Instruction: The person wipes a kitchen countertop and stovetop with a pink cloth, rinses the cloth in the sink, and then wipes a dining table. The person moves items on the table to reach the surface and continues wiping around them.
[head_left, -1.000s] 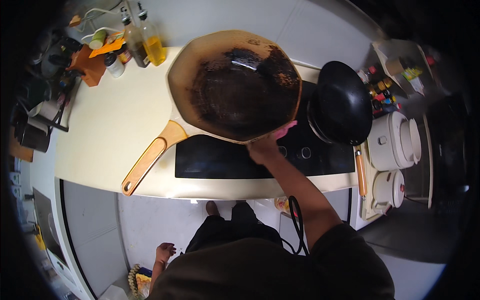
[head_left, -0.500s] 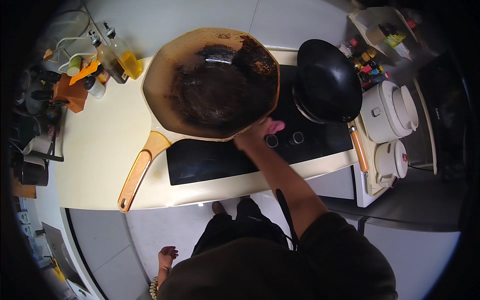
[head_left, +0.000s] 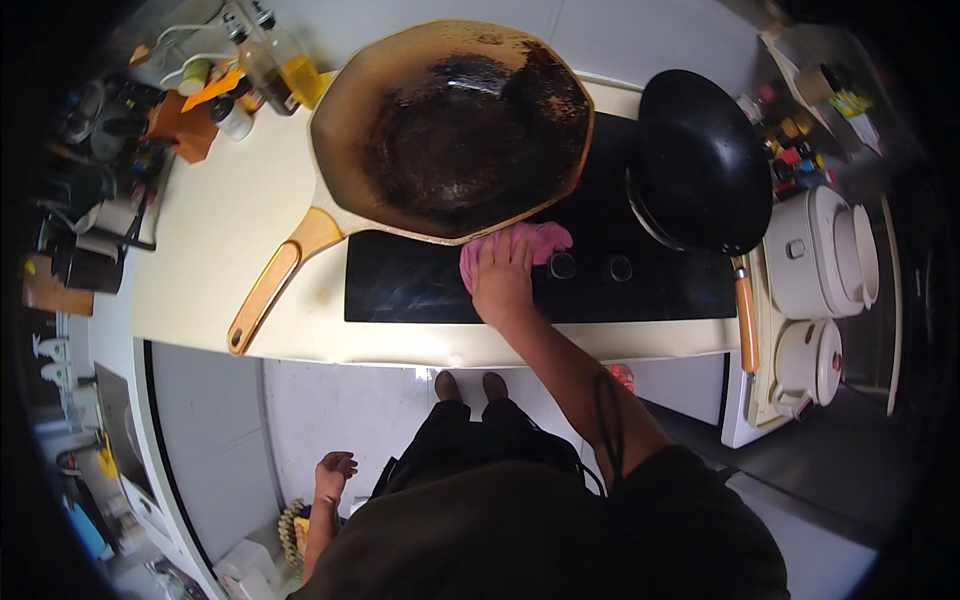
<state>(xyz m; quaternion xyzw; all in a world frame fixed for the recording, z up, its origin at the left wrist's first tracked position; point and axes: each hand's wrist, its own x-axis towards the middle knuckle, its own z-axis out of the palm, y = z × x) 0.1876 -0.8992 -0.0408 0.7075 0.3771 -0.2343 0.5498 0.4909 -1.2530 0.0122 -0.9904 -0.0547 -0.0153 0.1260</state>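
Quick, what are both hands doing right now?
Left hand: loosely open, nothing seen in it.
Right hand: open, laid over the pink cloth.

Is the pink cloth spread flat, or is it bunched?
Bunched: the pink cloth lies in rumpled folds under the right hand.

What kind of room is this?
Most likely a home kitchen: a black cooktop is set in the counter, with a large stained pan and a black wok above it.
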